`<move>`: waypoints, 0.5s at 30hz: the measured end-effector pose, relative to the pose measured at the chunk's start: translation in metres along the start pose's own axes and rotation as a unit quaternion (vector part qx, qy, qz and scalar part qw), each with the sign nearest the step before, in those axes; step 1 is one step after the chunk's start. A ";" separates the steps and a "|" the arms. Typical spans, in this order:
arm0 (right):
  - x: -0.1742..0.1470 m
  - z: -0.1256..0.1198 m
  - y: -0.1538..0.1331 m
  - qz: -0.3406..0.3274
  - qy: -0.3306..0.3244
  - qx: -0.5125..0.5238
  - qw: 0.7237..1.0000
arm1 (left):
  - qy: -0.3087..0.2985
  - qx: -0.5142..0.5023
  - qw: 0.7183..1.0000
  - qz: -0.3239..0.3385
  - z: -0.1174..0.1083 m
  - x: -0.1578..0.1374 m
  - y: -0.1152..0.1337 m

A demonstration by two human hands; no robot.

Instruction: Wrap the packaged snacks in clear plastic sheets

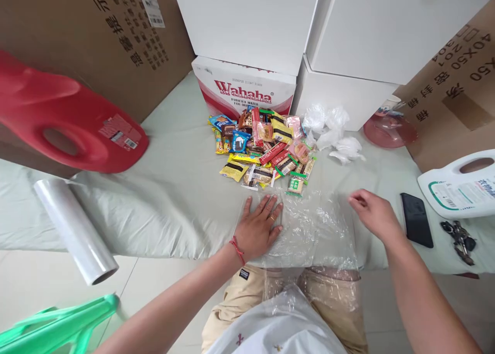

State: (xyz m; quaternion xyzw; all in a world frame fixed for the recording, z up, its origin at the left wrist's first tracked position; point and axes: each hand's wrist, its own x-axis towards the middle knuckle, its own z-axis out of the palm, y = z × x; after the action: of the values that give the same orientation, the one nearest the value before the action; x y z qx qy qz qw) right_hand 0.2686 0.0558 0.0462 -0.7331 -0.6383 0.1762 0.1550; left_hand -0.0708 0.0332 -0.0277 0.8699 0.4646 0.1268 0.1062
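A sheet of clear plastic film (pixel 309 230) lies wrinkled on the cloth-covered surface and hangs over its front edge onto the lap. My left hand (pixel 261 225) rests flat on the film's left part, fingers spread. Close to the film's right edge, my right hand (pixel 373 212) is closed, thumb and fingers curled together; whether film is pinched in them is hard to see. Just beyond my left fingertips is a pile of wrapped snacks (pixel 266 148), with a green-and-white packet (pixel 296 184) at its near side.
Crumpled clear plastic (pixel 328 127) lies right of the snacks, before white boxes (pixel 344 96). A film roll (pixel 77 230) and red jug (pixel 88 122) are left. A phone (pixel 416 220), keys (pixel 459 240) and white bottle (pixel 464 186) are right. A green stool (pixel 65 318) stands below left.
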 end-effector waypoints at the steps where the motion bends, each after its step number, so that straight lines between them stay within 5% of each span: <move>1: 0.015 0.006 -0.018 -0.050 -0.007 0.003 0.999 | 0.000 -0.002 1.000 0.003 0.000 0.000 0.001; 3: 0.041 0.024 -0.056 -0.128 -0.043 -0.013 0.991 | 0.002 -0.003 1.000 0.008 -0.001 -0.001 0.000; 7: 0.070 0.062 -0.106 -0.134 -0.080 -0.129 0.979 | 0.000 -0.013 1.000 0.015 -0.004 0.000 -0.012; 11: 0.076 0.064 -0.097 -0.102 -0.102 -0.132 0.981 | -0.002 -0.015 1.000 0.021 -0.004 0.000 -0.025; 15: 0.080 0.039 -0.079 -0.038 -0.123 0.098 0.987 | 0.011 -0.012 1.000 0.023 -0.001 -0.001 -0.029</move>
State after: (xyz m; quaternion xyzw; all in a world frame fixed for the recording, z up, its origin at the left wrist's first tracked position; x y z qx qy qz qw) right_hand 0.1912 0.1456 0.0419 -0.6627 -0.6595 0.3203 0.1527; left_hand -0.0938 0.0486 -0.0360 0.8774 0.4444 0.1444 0.1088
